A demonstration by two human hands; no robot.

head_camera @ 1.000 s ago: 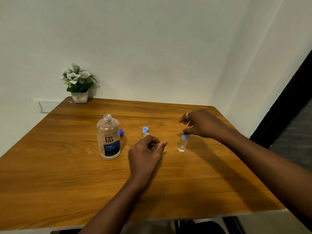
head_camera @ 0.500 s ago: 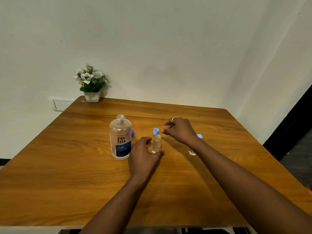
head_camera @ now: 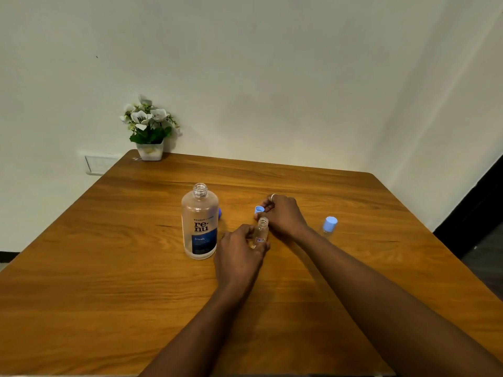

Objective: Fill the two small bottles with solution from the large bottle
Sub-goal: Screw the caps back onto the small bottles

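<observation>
Cap (head_camera: 258, 209) partly hidden by right hand (head_camera: 284, 214), grasp unclear; left hand (head_camera: 238, 254) grips small bottle (head_camera: 261, 231).

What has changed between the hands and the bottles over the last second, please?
The right hand left the capped small bottle and moved left to the loose cap, which it now seems to pinch. The left hand has settled its grip on the open small bottle, holding it upright. The large bottle, uncapped, and the potted plant stayed put.

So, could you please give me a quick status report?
Left hand grips open small bottle. Right hand at loose cap, grip unclear. Large bottle uncapped; other small bottle capped.
</observation>
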